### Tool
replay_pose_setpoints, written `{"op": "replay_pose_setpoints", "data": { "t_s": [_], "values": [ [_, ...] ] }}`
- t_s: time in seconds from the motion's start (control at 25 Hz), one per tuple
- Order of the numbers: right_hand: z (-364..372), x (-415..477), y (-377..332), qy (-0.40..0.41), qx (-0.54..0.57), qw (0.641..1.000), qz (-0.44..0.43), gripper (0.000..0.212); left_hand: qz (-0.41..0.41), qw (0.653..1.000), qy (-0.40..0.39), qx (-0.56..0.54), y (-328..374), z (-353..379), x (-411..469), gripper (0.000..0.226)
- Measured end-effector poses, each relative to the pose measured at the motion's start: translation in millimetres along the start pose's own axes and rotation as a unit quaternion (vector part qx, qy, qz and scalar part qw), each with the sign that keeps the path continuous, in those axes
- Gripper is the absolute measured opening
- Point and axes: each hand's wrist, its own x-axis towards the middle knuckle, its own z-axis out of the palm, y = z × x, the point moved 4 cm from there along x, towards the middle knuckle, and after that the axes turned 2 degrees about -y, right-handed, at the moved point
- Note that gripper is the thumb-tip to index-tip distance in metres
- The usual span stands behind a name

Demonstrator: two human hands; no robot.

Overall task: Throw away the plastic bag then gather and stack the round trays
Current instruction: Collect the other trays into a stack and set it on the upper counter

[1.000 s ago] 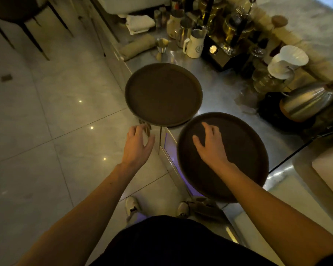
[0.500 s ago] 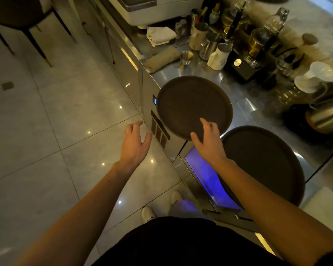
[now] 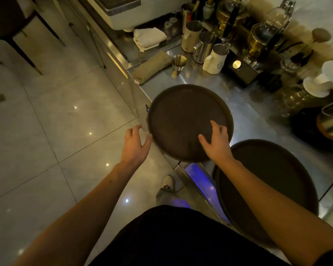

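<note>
Two dark round trays lie on the steel counter, both overhanging its front edge. The far tray (image 3: 181, 116) is at the centre of the view. The near tray (image 3: 273, 185) sits lower right, partly under my right forearm. My right hand (image 3: 217, 143) rests flat with spread fingers on the far tray's near right part. My left hand (image 3: 136, 144) hovers open just left of that tray's rim, fingertips close to the edge; I cannot tell whether they touch. No plastic bag is in view.
Behind the trays stand a steel jigger (image 3: 178, 63), a rolled cloth (image 3: 152, 67), a white pitcher (image 3: 215, 58), steel jugs, glass bottles and a kettle (image 3: 331, 121). A folded white towel (image 3: 148, 38) lies further back. Tiled floor is on the left, with chair legs (image 3: 27, 54).
My right hand left the near tray and came to rest on the far tray. My left hand moved closer to the far tray's rim. The view shifted along the counter.
</note>
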Motion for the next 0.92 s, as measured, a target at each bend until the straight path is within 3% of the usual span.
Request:
{"op": "replay_pose_setpoints", "data": {
  "t_s": [0.44, 0.56, 0.72, 0.92],
  "values": [
    [-8.8, 64.8, 65.4, -0.019, -0.051, 0.99, 0.13, 0.078, -0.145, 0.982, -0.119, -0.002, 13.3, 48.8, 64.1, 0.076],
    [-12.9, 64.6, 71.0, 0.019, -0.064, 0.986, 0.152, 0.075, -0.151, 0.98, -0.128, -0.012, 9.9, 54.8, 68.2, 0.074],
    [-4.1, 65.5, 80.9, -0.032, -0.03, 0.982, 0.181, 0.083, -0.177, 0.974, -0.139, -0.03, 6.9, 56.5, 79.6, 0.079],
    [-8.5, 74.1, 72.1, -0.021, -0.009, 0.984, 0.176, 0.089, -0.186, 0.974, -0.124, -0.022, 5.7, 50.2, 94.6, 0.088]
  ]
}}
